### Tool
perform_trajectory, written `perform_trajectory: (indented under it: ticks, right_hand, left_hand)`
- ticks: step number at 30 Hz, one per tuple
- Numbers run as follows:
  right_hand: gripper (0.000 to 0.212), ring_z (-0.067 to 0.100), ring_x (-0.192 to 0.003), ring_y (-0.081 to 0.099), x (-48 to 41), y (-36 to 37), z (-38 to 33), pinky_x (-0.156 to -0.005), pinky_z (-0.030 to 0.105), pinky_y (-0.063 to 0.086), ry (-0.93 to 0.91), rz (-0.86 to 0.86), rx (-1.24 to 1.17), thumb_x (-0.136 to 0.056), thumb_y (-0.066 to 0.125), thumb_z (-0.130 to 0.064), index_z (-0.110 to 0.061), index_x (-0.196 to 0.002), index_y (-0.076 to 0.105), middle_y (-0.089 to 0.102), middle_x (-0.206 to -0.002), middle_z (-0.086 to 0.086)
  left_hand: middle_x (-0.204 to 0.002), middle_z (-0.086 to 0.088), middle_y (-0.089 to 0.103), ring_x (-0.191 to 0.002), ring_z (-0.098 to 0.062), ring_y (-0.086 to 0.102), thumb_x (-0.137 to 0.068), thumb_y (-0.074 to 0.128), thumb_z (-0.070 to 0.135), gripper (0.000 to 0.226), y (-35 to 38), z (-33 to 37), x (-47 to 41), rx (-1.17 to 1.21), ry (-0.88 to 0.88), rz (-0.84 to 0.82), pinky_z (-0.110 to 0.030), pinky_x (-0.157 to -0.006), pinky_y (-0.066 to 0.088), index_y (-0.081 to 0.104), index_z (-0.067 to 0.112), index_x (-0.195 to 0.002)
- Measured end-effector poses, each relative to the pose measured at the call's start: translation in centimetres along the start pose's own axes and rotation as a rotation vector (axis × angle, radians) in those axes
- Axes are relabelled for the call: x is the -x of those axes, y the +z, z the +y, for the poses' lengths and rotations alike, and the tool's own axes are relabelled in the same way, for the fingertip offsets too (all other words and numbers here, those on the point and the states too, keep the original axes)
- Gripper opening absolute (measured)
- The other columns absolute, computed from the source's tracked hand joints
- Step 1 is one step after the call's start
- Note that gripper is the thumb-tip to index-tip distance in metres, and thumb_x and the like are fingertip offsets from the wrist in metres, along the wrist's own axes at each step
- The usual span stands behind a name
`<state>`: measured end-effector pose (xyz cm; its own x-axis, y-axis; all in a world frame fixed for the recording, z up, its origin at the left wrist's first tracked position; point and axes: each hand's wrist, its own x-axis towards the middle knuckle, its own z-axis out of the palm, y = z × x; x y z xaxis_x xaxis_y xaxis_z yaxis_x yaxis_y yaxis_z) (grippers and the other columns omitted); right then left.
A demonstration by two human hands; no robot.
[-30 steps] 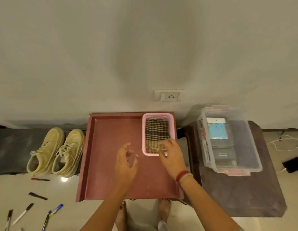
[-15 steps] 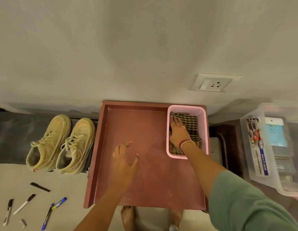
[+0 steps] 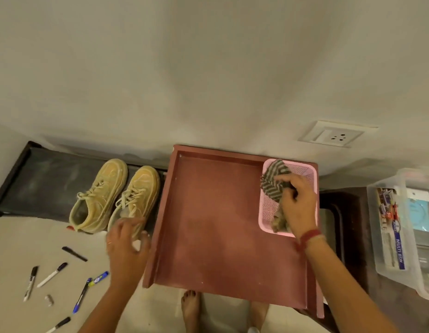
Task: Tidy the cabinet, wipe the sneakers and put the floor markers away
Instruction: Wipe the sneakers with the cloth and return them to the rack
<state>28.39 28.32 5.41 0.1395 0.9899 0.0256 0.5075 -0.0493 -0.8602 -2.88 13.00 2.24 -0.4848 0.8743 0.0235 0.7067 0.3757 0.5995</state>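
1. Markers (image 3: 52, 274): several lie scattered on the floor at lower left, well apart from the cabinet. A small loose cap (image 3: 49, 299) lies among them.
2. Dark low platform (image 3: 40, 176): it stands against the wall, left of the cabinet.
3. Sneakers (image 3: 117, 195): a tan pair stands side by side on the right end of the platform, toes toward the wall.
4. Left hand (image 3: 127, 246): it is at the heel of the sneaker nearer the cabinet. The hand is blurred, so I cannot tell whether the fingers are released or clenched, or whether they touch the shoe.
5. Cabinet (image 3: 208, 224): its red-brown top has a raised edge and sits against the wall.
6. Pink basket (image 3: 304, 174): it sits in the far right corner of the cabinet top.
7. Cloth (image 3: 272, 181): this checked cloth is partly above the basket's rim. The rest lies inside the basket.
8. Right hand (image 3: 297, 203): the fingers are grasping the cloth over the basket.
9. Bench (image 3: 348, 224): this dark bench stands just right of the cabinet and carries a clear plastic box (image 3: 400, 236).
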Motion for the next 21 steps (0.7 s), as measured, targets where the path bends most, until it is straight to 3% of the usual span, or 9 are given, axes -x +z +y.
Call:
perform_trajectory:
  ticks: [3, 5, 6, 9, 12, 13, 15, 17, 21]
  right_hand:
    - [0.026, 0.001, -0.089, 0.057, 4.9, 0.7, -3.0, -0.078, 0.013, 0.047, -0.028, 0.015, -0.150, -0.082, 0.048, 0.003, -0.010, -0.096, 0.067, 0.061, -0.098, 0.002]
    - [0.014, 0.004, -0.089, 0.058, 7.7, 2.4, -3.3, -0.078, 0.015, 0.047, -0.043, 0.016, -0.170, -0.084, 0.065, -0.005, -0.012, -0.096, 0.065, 0.061, -0.096, 0.004]
    - [0.019, 0.002, -0.088, 0.058, 9.0, 3.7, -3.0, -0.078, 0.014, 0.047, -0.037, 0.018, -0.157, -0.081, 0.070, -0.005, -0.014, -0.096, 0.064, 0.060, -0.095, 0.004]
    - [0.030, -0.002, -0.087, 0.053, 11.9, 7.2, -1.5, -0.080, 0.008, 0.043, -0.078, 0.001, -0.049, -0.079, 0.069, 0.003, -0.018, -0.100, 0.062, 0.057, -0.099, 0.005]
    - [0.026, 0.010, -0.095, 0.052, 13.6, 10.2, 0.5, -0.088, 0.005, 0.036, -0.188, -0.003, 0.076, -0.081, 0.057, -0.003, -0.010, -0.104, 0.066, 0.057, -0.103, 0.008]
    - [0.027, 0.015, -0.098, 0.052, 14.0, 11.2, 1.3, -0.091, 0.007, 0.035, -0.242, 0.000, 0.098, -0.082, 0.054, -0.003, -0.008, -0.105, 0.066, 0.057, -0.104, 0.010]
    - [0.029, 0.026, -0.102, 0.055, 14.4, 12.7, 2.7, -0.095, 0.027, 0.042, -0.351, 0.013, 0.136, -0.083, 0.051, -0.001, -0.009, -0.107, 0.066, 0.059, -0.105, 0.012]
    - [0.033, 0.031, -0.103, 0.057, 14.9, 13.4, 3.8, -0.088, 0.045, 0.048, -0.403, 0.028, 0.150, -0.083, 0.051, 0.005, -0.011, -0.107, 0.066, 0.060, -0.109, 0.011]
    - [0.045, 0.030, -0.108, 0.057, 16.3, 13.2, 5.4, -0.087, 0.045, 0.048, -0.384, -0.026, 0.098, -0.079, 0.051, 0.017, -0.015, -0.107, 0.066, 0.059, -0.115, 0.010]
  left_hand:
    - [-0.120, -0.017, 0.055, -0.118, -0.037, 0.045, -0.068, 0.068, -0.011, 0.052, -2.3, -5.6, 0.6, -0.234, -0.074, -0.035, -0.052, -0.100, 0.036, 0.056, 0.006, -0.116]
    - [-0.131, -0.019, 0.050, -0.125, -0.041, 0.042, -0.062, 0.072, -0.008, 0.067, -3.0, -9.4, 0.8, -0.422, -0.025, -0.149, -0.059, -0.102, 0.037, 0.051, 0.006, -0.125]
    - [-0.136, -0.019, 0.047, -0.129, -0.040, 0.038, -0.059, 0.076, -0.004, 0.077, -3.0, -11.2, 0.8, -0.510, 0.026, -0.215, -0.062, -0.103, 0.036, 0.048, 0.008, -0.129]
    - [-0.146, -0.017, 0.036, -0.136, -0.036, 0.025, -0.055, 0.089, 0.027, 0.107, -2.1, -14.9, 0.0, -0.695, 0.260, -0.371, -0.064, -0.105, 0.029, 0.032, 0.012, -0.144]
    - [-0.156, -0.012, 0.024, -0.144, -0.033, 0.016, -0.048, 0.088, 0.053, 0.136, -0.1, -18.0, -1.2, -0.816, 0.345, -0.379, -0.063, -0.112, 0.018, 0.009, 0.016, -0.153]
    - [-0.157, -0.010, 0.020, -0.147, -0.031, 0.009, -0.048, 0.088, 0.053, 0.137, 0.7, -19.0, -1.4, -0.801, 0.348, -0.338, -0.061, -0.114, 0.011, 0.008, 0.018, -0.153]
    - [-0.155, -0.011, 0.021, -0.148, -0.027, -0.002, -0.048, 0.090, 0.049, 0.123, 2.5, -20.2, -1.9, -0.764, 0.384, -0.214, -0.060, -0.115, 0.006, 0.025, 0.015, -0.146]
    - [-0.142, -0.017, 0.033, -0.144, -0.034, 0.014, -0.052, 0.088, 0.048, 0.097, 3.9, -20.5, -2.5, -0.798, 0.452, -0.081, -0.065, -0.110, 0.013, 0.040, 0.007, -0.125]
    - [-0.125, -0.018, 0.041, -0.128, -0.036, 0.035, -0.050, 0.087, 0.051, 0.097, 3.9, -20.6, -3.4, -0.922, 0.551, 0.028, -0.072, -0.104, 0.015, 0.041, 0.001, -0.120]
